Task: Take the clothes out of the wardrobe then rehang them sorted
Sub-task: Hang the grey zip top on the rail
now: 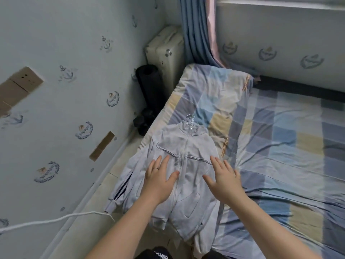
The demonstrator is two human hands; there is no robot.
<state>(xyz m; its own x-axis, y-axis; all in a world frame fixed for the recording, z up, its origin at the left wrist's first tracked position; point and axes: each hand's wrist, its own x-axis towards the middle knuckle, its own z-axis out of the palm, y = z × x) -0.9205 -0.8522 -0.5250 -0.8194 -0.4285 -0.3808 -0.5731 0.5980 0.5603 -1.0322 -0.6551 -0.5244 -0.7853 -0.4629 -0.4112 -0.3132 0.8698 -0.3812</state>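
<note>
Jacket (194, 146) in pale grey, zipped up to the collar, lies front-up on the near left edge of the bed (280, 146), collar toward the far end. Only the wire hook of a hanger (190, 117) shows above the collar; the rest is hidden inside the cloth. Its left sleeve (123, 187), with 2 dark stripes, droops over the bed's side, and grey folds beside it may belong to more garments, though how many is hard to tell. The left hand (158, 180), wearing a ring (155, 168), rests flat left of the zip, fingers straight and slightly apart. The right hand (224, 178) lies at the jacket's right side, fingers spread; whether it presses the cloth is unclear. The hem spills past the bed edge. A dark item with white lettering (161, 256) is cut off by the bottom edge.
</note>
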